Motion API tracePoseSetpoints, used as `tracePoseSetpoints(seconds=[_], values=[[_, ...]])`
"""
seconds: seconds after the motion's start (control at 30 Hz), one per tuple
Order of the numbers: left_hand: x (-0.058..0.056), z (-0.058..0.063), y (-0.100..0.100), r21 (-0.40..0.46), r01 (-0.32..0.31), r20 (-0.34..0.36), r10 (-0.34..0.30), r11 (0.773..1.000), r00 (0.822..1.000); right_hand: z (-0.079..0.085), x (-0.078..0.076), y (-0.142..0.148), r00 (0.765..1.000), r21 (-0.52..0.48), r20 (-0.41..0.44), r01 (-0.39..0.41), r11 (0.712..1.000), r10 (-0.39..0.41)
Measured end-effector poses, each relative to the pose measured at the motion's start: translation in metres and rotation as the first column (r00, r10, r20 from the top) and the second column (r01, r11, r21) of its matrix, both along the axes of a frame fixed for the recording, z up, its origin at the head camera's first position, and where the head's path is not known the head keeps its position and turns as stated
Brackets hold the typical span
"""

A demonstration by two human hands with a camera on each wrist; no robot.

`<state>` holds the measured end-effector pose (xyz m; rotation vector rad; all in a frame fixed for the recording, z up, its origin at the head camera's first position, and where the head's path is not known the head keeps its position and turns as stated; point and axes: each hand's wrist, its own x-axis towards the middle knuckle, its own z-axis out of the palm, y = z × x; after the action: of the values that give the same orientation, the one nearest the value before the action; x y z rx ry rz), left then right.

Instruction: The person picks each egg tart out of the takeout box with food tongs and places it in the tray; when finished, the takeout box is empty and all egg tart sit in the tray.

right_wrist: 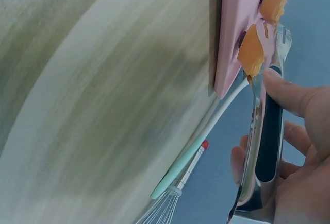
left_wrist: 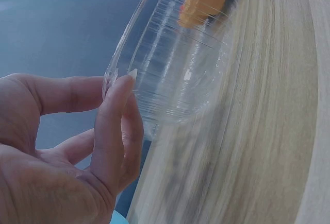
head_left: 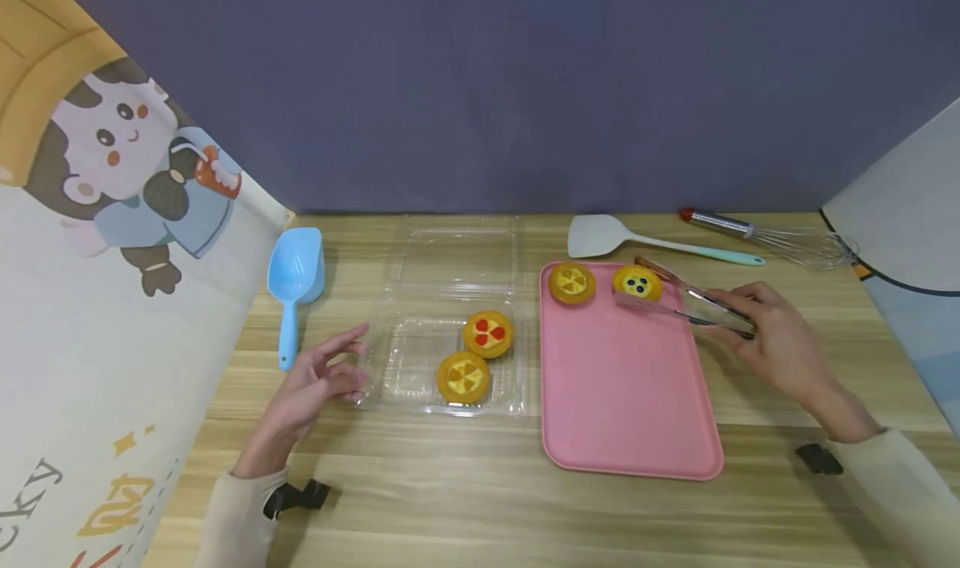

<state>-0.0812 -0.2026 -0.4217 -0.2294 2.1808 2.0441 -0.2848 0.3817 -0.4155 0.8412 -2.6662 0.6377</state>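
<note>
In the head view my left hand (head_left: 311,384) is at the left edge of an opened clear plastic container (head_left: 412,359), its thumb and a finger pinching the rim. Inside sit a tart with red pieces (head_left: 488,334) and one with orange wedges (head_left: 462,378). My right hand (head_left: 780,351) grips metal tongs (head_left: 712,299) with dark handle pads. Their tips lie on either side of a tart with dark blue berries (head_left: 637,283) on the pink tray (head_left: 630,384). Another orange-wedge tart (head_left: 572,284) rests at the tray's back left corner.
A blue scoop (head_left: 294,280) lies left of the container. Behind the tray are a white spatula (head_left: 600,236) with a mint handle and a wire whisk (head_left: 787,238). A dark panel (head_left: 480,92) closes off the back of the wooden table (head_left: 450,493).
</note>
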Motion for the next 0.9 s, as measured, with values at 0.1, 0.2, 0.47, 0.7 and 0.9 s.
tracePoseSetpoints(seconds=[0.1, 0.2, 0.47, 0.7, 0.9], values=[[0.0007, -0.0005, 0.0002, 0.001, -0.001, 0.002, 0.001, 1.000, 1.000, -0.0022, 0.0007, -0.0011, 1.000, 0.000, 0.000, -0.002, 1.000, 0.002], [0.0007, -0.0012, -0.0002, 0.004, 0.003, -0.007, -0.003, 1.000, 1.000, -0.0034, 0.0005, -0.0019, 1.000, -0.004, -0.014, -0.008, 1.000, 0.008], [0.0001, -0.0002, -0.0010, -0.001, 0.006, -0.007, -0.006, 1.000, 1.000, -0.0050, -0.0005, -0.0017, 1.000, 0.012, -0.028, -0.006, 1.000, 0.006], [-0.0004, -0.0007, -0.0011, 0.000, 0.000, -0.001, 0.000, 1.000, 1.000, -0.0045, -0.0017, -0.0020, 0.999, 0.022, -0.031, -0.009, 1.000, 0.009], [0.0006, -0.0005, -0.0008, -0.005, 0.001, -0.010, -0.001, 1.000, 1.000, -0.0038, -0.0014, -0.0024, 0.999, 0.021, -0.043, -0.015, 1.000, 0.016]])
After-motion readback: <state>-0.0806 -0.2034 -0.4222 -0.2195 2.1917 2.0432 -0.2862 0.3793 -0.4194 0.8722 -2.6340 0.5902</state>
